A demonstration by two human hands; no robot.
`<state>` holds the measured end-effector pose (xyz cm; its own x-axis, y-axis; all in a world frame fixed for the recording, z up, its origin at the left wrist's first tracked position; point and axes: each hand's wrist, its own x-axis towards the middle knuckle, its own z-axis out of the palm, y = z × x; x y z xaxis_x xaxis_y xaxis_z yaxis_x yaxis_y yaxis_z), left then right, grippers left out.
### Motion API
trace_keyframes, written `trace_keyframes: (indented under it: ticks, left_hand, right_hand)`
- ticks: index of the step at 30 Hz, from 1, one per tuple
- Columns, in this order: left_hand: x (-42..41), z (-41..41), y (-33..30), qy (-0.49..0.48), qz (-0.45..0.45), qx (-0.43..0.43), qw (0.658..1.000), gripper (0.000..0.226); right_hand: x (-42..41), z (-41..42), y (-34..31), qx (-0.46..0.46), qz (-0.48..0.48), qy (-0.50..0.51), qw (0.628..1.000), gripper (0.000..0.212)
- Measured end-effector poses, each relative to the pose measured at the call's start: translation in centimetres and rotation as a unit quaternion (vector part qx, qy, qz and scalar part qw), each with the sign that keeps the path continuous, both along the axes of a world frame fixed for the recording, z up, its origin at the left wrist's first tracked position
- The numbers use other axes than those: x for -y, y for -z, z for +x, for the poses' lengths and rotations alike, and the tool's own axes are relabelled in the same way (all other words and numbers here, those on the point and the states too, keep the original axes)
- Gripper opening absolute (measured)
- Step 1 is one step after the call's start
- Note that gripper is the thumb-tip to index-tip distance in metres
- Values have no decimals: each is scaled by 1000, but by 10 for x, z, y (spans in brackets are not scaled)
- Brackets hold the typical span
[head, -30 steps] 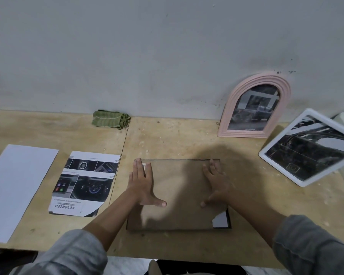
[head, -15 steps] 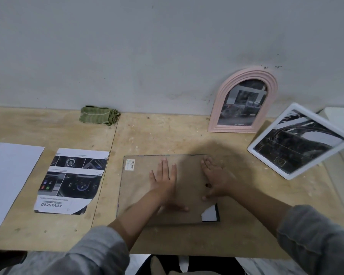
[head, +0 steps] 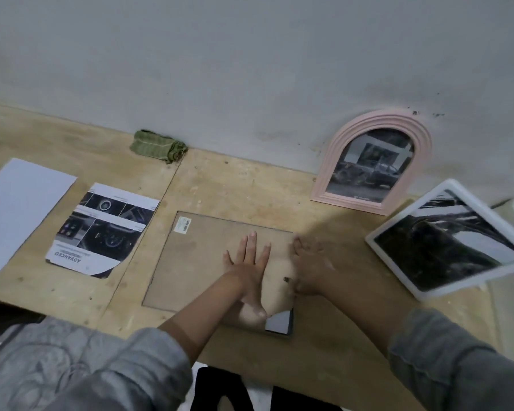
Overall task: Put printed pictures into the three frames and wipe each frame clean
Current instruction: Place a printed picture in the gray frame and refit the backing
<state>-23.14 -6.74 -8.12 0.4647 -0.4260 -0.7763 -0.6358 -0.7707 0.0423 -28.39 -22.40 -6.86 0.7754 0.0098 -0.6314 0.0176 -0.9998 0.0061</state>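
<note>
Flat frame: a rectangular frame (head: 202, 262) is lying face down on the wooden table (head: 244, 191), its brown backing board facing up, near the table's front edge and roughly midway along it.
Sticker: a small barcode label (head: 182, 225) is sitting at the backing's far left corner.
Near right corner: a dark edge and a pale grey patch (head: 280, 321) are showing where the backing stops short of the corner.
Left hand: the left hand (head: 250, 271) is pressing flat on the backing board, fingers straight and slightly spread, thumb reaching toward the near right corner.
Right hand: the right hand (head: 309, 265) is resting on the frame's right edge, fingers extended and lying close together, partly in shadow; nothing is being gripped.
Clip: a small dark metal tab (head: 287, 279) is showing between the two hands.
Printed picture: a sheet with car interior photos and the word ADVANCED (head: 101, 229) is lying flat just left of the frame, apart from it.
White sheet: a blank sheet (head: 18, 209) is lying farther left, at the picture's edge.
Cloth: a folded green cloth (head: 158, 146) is sitting against the wall behind the sheets.
Pink frame: an arched pink frame (head: 374, 161) is leaning upright against the wall, holding a dark photo.
White frame: a white rectangular frame (head: 448, 244) is standing tilted at the far right, also holding a dark photo.
Sleeves: grey sleeves (head: 457, 366) are covering both forearms partway.
</note>
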Motion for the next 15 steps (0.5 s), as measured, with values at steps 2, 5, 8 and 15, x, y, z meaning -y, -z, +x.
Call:
trace_keyframes:
  ticks: [2, 5, 8, 15]
  left_hand:
    - [4, -2, 0, -10, 11, -2, 1000, 156]
    - [6, -3, 2, -22, 11, 5, 1000, 158]
    - [6, -5, 1, -37, 7, 12, 999, 155]
    - [-3, -15, 0, -65, -30, 13, 997, 143]
  right_hand:
    - [4, -2, 4, 1, -1, -12, 1000, 101]
    - [8, -4, 7, 17, -6, -31, 999, 110]
    - [4, -4, 4, 42, -55, -52, 996, 110]
    - [-23, -31, 1, 100, -77, -46, 991, 33]
